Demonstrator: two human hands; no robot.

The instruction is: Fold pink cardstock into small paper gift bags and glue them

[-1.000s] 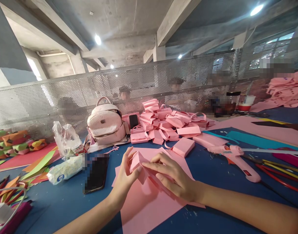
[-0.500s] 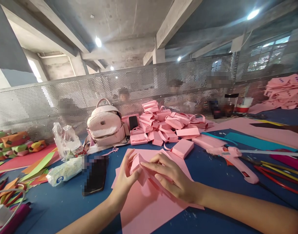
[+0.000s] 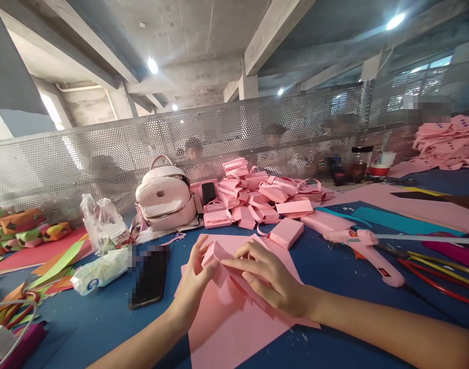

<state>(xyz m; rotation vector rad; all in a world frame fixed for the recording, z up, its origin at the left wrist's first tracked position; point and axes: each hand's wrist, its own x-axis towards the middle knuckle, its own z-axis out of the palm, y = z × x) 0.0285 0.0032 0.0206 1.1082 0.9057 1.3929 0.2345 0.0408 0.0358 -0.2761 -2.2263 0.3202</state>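
Paper (image 3: 219, 277), pink and folded into angular faces, was held over flat pink sheets (image 3: 227, 333) at the near middle of the blue surface (image 3: 77, 333). The left hand (image 3: 196, 277) had its grip clamped on the folded end, thumb on the near side and fingers around the far side. The right hand (image 3: 273, 282) reached in opposite, index fingertip touching the fold just beside the left thumb; whether its grip pinched the paper could not be told. Beyond the sheets lay a heap of pink boxes (image 3: 253, 195), with 1 larger box (image 3: 284, 233) at its near edge. A dark phone (image 3: 150, 279) lay left of the sheets, and farther left a soft white packet (image 3: 100, 271) sat near a clear plastic bag (image 3: 98, 220). A pale backpack (image 3: 163, 197) stood upright between bag and heap. To the right, a pink glue gun (image 3: 367, 246) lay on its side, well apart from both hands.
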